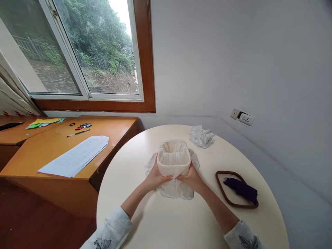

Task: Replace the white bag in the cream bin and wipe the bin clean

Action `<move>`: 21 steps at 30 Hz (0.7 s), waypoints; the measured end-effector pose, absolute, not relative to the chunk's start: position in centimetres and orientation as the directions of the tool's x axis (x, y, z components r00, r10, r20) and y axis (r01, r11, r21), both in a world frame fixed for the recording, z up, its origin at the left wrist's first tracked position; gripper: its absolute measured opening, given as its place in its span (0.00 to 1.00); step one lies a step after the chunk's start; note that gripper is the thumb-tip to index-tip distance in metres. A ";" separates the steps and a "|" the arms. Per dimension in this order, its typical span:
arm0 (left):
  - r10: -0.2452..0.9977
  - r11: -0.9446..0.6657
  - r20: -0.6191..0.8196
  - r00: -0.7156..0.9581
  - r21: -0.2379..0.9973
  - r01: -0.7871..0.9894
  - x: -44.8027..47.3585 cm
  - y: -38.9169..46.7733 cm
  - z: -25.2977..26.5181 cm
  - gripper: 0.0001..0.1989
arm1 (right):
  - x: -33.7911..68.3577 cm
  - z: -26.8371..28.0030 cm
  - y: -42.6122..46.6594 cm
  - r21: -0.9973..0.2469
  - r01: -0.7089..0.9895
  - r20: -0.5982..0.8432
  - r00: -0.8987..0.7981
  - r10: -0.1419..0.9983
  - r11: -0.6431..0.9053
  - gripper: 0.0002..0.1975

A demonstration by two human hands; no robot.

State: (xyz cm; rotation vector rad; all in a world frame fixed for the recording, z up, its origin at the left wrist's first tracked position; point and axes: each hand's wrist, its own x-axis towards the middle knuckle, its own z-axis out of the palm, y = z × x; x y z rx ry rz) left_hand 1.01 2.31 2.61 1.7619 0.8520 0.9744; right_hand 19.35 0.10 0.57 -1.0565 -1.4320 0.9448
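A small cream-coloured trash bin [161, 169] with rounded corners stands on the round table, lined with a thin white plastic bag [177, 189]. The bag's edge is folded over the rim and hangs loosely around the outside. My left hand [156, 177] wraps the bin's near left side, and my right hand [192, 177] does the same on the right. Both thumbs nearly meet at the front, pressing the bag against the wall. The outer fingers are partly hidden behind the bin.
Right of the bin, a brown rounded frame [221, 188] lies on the white table [166, 221] with a dark purple cloth [241, 189] across it. Crumpled white plastic bags [201, 137] sit at the back. A wooden desk [116, 135] at left holds papers [77, 155], a pen [78, 133] and keys [84, 126].
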 end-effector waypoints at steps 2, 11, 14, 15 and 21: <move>0.851 -0.344 0.229 0.472 0.923 0.172 0.8 2.4 2.1 0.56 | 19.4 0.2 0.0 -0.939 0.182 0.290 -0.041 0.956 0.293 0.51; 0.824 -0.437 0.193 0.532 0.815 0.380 -0.7 2.4 1.6 0.56 | 20.1 -0.7 -0.8 -0.912 0.332 0.220 -0.093 0.971 0.239 0.53; 0.801 -0.499 0.193 0.567 0.738 0.453 -2.7 2.7 3.3 0.59 | 22.0 0.5 -1.3 -0.924 0.294 0.189 -0.202 0.961 0.244 0.56; 0.802 -0.508 0.186 0.568 0.713 0.483 -3.5 2.8 4.1 0.59 | 22.8 1.0 -1.4 -0.929 0.277 0.186 -0.227 0.956 0.246 0.57; 0.804 -0.589 0.309 0.508 0.531 0.609 -4.0 1.8 10.7 0.31 | 26.2 5.6 -0.5 -0.877 0.318 0.351 -0.088 0.932 0.361 0.23</move>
